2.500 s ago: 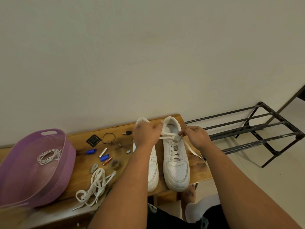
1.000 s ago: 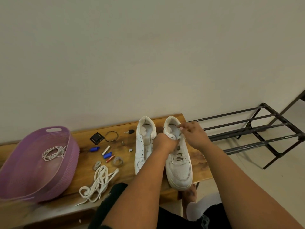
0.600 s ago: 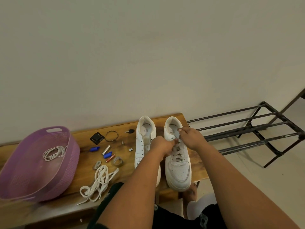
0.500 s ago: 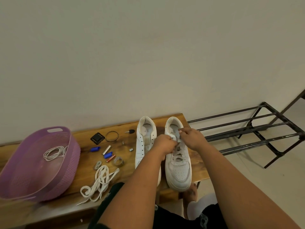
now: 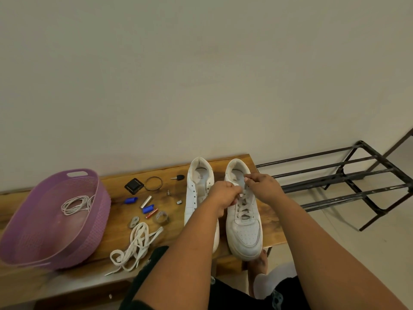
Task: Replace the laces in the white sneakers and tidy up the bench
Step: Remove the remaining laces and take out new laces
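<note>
laced sneaker (image 5: 244, 222) | lace pinched: left hand (image 5: 224, 194), right hand (image 5: 261, 186) | insole print unreadable

plain beige wall (image 5: 201, 74) at 12 o'clock, black metal shoe rack (image 5: 348, 182) at 3 o'clock, pale tile floor (image 5: 388, 253) under it, soft even light

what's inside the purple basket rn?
Inside the purple basket lies one coil of thin white cord on the floor near the far wall. The rest of the visible floor looks bare; the near wall hides the strip just behind it.
</note>
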